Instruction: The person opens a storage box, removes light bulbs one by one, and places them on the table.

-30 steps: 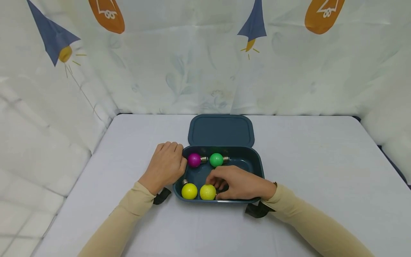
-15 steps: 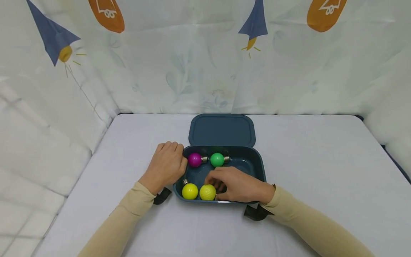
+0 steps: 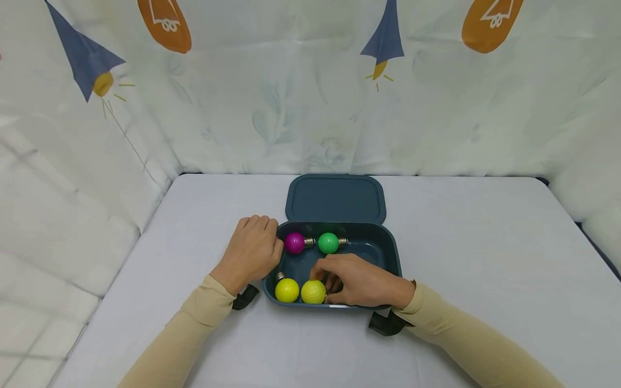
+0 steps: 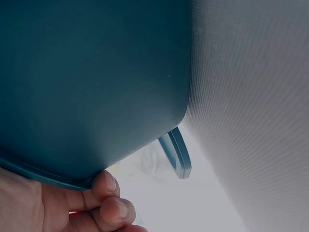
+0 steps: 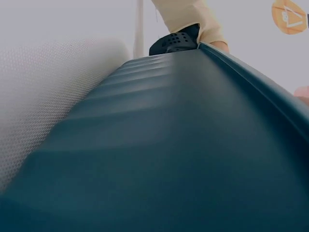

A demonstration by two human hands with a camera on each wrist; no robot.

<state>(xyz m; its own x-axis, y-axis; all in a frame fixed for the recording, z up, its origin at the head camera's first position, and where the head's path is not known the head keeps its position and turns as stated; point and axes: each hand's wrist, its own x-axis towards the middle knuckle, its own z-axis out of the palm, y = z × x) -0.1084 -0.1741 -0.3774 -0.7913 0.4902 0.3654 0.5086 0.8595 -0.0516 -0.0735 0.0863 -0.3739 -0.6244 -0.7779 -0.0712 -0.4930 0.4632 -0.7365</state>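
A dark blue box [image 3: 383, 242] stands on the white table, with small light bulbs lying inside. My left hand [image 3: 252, 248] grips its left rim; in the left wrist view the fingers [image 4: 113, 210] curl under that rim. Inside the front of the box, my right hand [image 3: 361, 280] pinches a textured yellow light bulb [image 3: 313, 291], whose base is mostly hidden by the fingers. A smooth yellow bulb [image 3: 287, 290] lies just left of it, base pointing back. Along the back wall are a purple bulb [image 3: 294, 243] and a green bulb [image 3: 328, 243], bases to the right.
Directly behind the box lies its flat dark blue lid [image 3: 336, 198]. White table surface [image 3: 475, 242] stretches to both sides. A pale printed curtain [image 3: 310, 97] hangs behind the table's back edge. In the right wrist view, the box's outer wall [image 5: 145, 145] fills most of the frame.
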